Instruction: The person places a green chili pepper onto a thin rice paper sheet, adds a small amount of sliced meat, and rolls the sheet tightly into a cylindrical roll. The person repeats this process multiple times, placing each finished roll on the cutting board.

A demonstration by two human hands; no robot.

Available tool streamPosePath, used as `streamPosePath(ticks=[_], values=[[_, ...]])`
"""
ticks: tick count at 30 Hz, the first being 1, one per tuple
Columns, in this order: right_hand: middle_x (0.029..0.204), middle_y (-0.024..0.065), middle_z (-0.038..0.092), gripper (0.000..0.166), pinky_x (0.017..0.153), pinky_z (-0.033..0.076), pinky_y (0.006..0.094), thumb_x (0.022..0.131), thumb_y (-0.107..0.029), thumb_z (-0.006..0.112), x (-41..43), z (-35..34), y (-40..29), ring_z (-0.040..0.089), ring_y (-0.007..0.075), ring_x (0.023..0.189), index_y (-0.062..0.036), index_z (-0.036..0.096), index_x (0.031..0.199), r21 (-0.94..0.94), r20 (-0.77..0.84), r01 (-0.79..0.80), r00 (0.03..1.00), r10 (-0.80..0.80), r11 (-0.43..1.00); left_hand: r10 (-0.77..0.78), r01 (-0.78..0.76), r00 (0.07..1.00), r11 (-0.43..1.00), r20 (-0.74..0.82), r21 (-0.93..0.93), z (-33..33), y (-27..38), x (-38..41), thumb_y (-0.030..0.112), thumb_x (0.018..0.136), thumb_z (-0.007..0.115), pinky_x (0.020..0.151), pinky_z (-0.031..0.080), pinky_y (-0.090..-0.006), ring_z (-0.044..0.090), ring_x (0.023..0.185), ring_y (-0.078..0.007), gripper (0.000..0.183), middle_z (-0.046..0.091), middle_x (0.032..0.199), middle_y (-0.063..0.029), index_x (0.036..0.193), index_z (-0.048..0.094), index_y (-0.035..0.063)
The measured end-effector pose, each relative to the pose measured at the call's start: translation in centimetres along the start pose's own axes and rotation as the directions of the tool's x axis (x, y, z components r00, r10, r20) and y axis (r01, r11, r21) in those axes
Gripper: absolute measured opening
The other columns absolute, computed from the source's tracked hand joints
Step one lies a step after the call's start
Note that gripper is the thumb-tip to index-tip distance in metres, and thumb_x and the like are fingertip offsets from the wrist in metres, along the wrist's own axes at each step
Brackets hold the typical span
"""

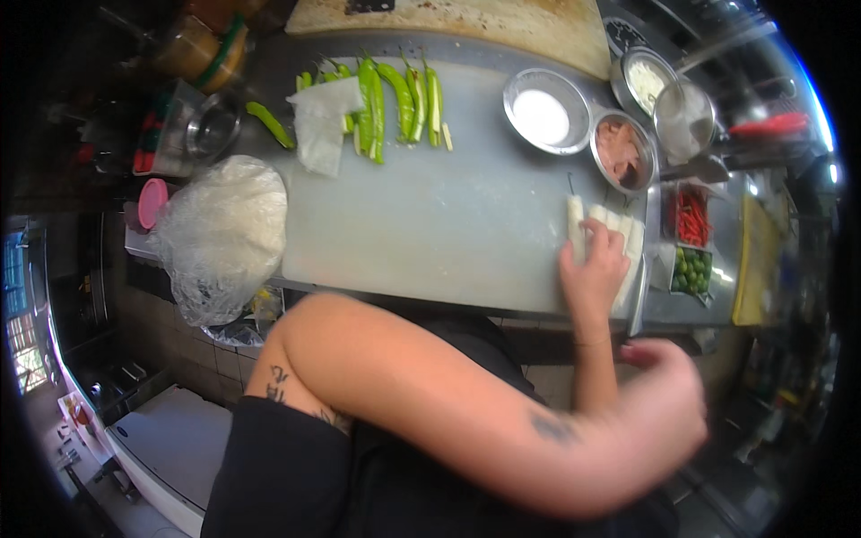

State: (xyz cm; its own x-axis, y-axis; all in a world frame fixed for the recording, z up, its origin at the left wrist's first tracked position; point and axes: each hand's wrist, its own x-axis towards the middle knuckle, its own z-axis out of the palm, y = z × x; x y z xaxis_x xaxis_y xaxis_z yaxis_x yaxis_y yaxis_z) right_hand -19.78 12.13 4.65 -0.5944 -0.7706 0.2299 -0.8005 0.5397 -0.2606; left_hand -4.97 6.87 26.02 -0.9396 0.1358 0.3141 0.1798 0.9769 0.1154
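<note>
My right hand [596, 272] is at the right end of the white cutting board [417, 228]. Its thumb and fingers straddle a white wrapped roll [575, 214] with a thin dark stem at its far end. Beside it, several more wrapped rolls [625, 227] lie in a row, partly hidden by the hand. My left arm crosses in front of my body, and my left hand [666, 397], blurred, hangs off the counter near my right forearm. Its fingers look curled; whether they hold anything is unclear. Long green chili peppers [403, 101] lie at the board's far side, some under a pale thin sheet [326, 121].
Metal bowls hold white contents [540, 116], pinkish pieces [617, 151] and pale shreds [644, 82]. A knife [639, 296] lies along the board's right edge. Containers of red chilies [693, 215] and small green fruits [691, 270] stand beyond. A plastic bag [225, 235] sits left.
</note>
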Motion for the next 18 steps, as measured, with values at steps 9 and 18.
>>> streamPosePath(ticks=[9, 18], values=[[0.103, 0.0106, 0.055, 0.036, 0.089, 0.037, 0.0412, 0.077, -0.015, 0.076, 0.3, -0.9, -1.5, 0.055, 0.0285, 0.101, -0.0113, 0.064, 0.111, 0.144, -0.074, 0.126, 0.990, -0.116, 0.982, -0.724, 0.765, 0.598, 0.644, -0.343, -0.026, 9.4, -22.4, -18.6, 0.009, 0.081, 0.071, 0.098, 0.047, -0.0424, 0.063, 0.111, -0.0279, 0.032, 0.068, 0.111, -0.0107, 0.113, 0.068, 0.0082], [0.107, 0.0090, 0.058, 0.033, 0.085, 0.041, 0.0366, 0.078, -0.013, 0.077, 1.4, -1.5, -8.2, 0.057, 0.0245, 0.093, -0.0103, 0.066, 0.109, 0.508, 0.034, 0.163, 0.977, -0.208, 0.846, -0.846, 0.766, 0.402, 0.520, -0.351, -0.377, 6.7, -27.4, -22.7, 0.017, 0.092, 0.070, 0.074, 0.048, -0.0266, 0.064, 0.078, -0.0138, 0.011, 0.065, 0.082, 0.0013, 0.093, 0.067, 0.0063]])
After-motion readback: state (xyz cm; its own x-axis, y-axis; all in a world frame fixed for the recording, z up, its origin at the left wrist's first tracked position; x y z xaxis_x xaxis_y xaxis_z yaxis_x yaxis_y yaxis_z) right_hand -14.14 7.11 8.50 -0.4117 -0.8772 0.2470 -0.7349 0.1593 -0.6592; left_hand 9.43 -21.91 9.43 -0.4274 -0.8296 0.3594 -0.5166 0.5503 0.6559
